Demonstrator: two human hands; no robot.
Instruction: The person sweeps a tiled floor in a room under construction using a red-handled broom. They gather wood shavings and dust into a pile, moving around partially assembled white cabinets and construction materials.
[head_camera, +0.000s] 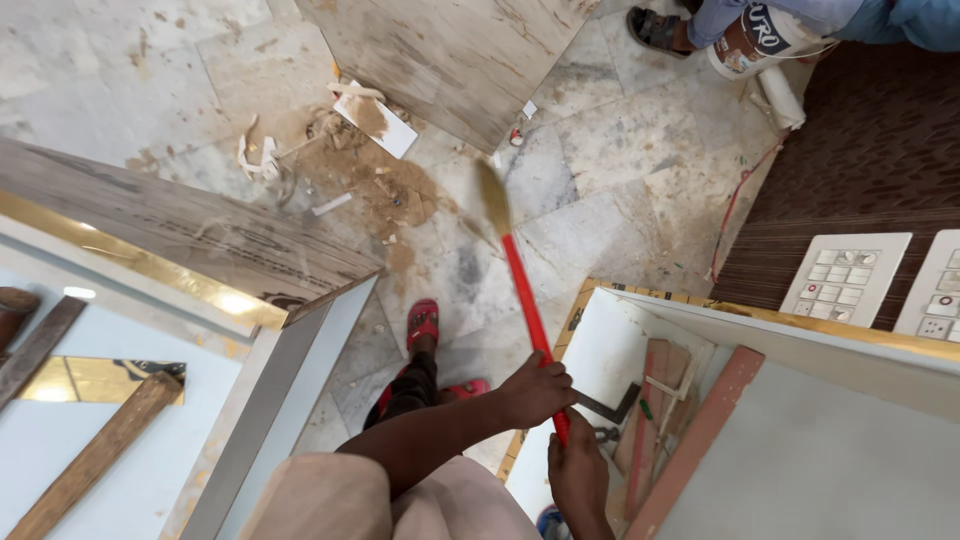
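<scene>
My left hand and my right hand both grip the red handle of a broom, left hand higher, right hand lower and nearer my body. The handle slants up and left to its tan bristle head, which rests on the marble floor. Just left of the bristles lies a brown sawdust heap with white scraps and a small white board piece. My feet in red sandals stand below the heap.
A white cabinet panel with gold trim fills the left, wooden strips lying on it. A plywood sheet lies at the top. A white box with wood offcuts is right. Switch plates, a bucket and another person's sandalled foot are top right.
</scene>
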